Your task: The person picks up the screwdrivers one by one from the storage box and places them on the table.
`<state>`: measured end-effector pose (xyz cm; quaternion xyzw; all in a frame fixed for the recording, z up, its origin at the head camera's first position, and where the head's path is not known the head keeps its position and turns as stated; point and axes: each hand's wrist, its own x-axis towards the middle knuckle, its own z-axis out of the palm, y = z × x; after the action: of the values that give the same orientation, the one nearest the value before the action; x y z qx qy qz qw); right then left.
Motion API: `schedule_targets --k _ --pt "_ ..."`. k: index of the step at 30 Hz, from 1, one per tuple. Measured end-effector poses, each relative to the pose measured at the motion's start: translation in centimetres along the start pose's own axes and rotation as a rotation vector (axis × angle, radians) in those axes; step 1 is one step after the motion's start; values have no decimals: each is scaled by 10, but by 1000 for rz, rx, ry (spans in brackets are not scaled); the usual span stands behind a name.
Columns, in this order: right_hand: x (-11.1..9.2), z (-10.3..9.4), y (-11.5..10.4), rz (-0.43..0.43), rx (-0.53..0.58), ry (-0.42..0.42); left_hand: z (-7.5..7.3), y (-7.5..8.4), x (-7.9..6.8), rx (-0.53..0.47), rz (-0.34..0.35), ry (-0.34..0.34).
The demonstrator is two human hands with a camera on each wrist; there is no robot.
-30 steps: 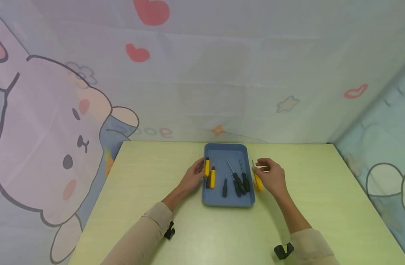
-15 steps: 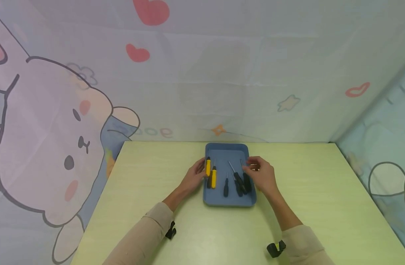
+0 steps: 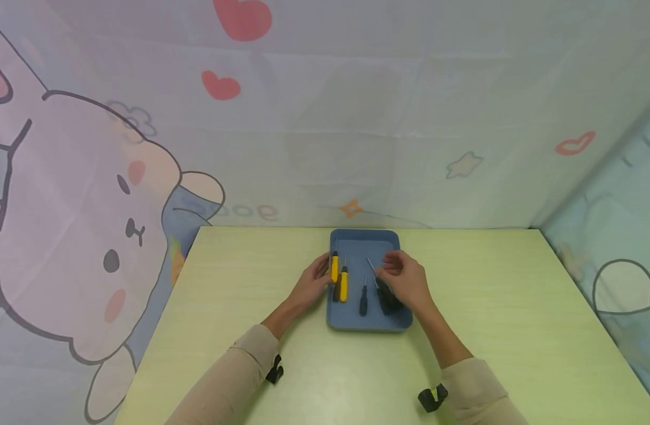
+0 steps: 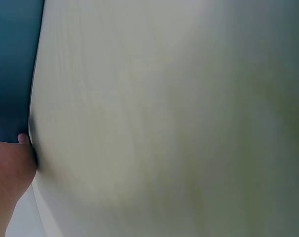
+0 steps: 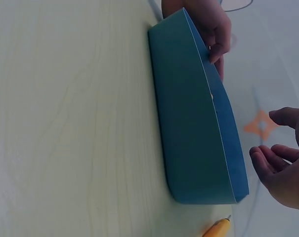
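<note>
A shallow blue tray (image 3: 369,324) lies on the table with screwdrivers inside, some yellow-handled and several dark-handled. My left hand (image 3: 310,283) grips the tray's left wall, beside a yellow screwdriver (image 3: 334,268); in the left wrist view the hand (image 4: 11,163) sits at the tray's end. Over the tray's right half hovers my right hand (image 3: 407,280), partly covering the dark screwdrivers (image 3: 386,301). The right wrist view shows that hand (image 5: 282,163) with thumb and fingers apart, holding nothing. Another yellow screwdriver (image 5: 218,228) lies on the table outside the tray's right wall, hidden in the head view.
A light yellow-green table (image 3: 239,260) surrounds the tray. Behind it hangs a printed cloth (image 3: 346,118) with hearts and a cartoon animal, and another cloth stands at the right. Black straps (image 3: 433,398) sit at both wrists.
My right hand has let go of the yellow screwdriver on the table right of the tray and moved left over the tray. The left hand keeps its hold on the tray.
</note>
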<state>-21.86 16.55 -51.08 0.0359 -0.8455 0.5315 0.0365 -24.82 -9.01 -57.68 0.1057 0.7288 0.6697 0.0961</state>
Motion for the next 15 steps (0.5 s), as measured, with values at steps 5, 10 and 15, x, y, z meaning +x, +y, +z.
schedule_targets --k 5,10,15 --pt "-1 8 -1 -12 18 -14 1 -1 0 -7 5 -4" --pt "0 18 -2 -36 20 -31 1 -1 -1 -11 5 -4" --pt "2 27 -3 -40 11 -63 0 -1 0 -14 13 -3"
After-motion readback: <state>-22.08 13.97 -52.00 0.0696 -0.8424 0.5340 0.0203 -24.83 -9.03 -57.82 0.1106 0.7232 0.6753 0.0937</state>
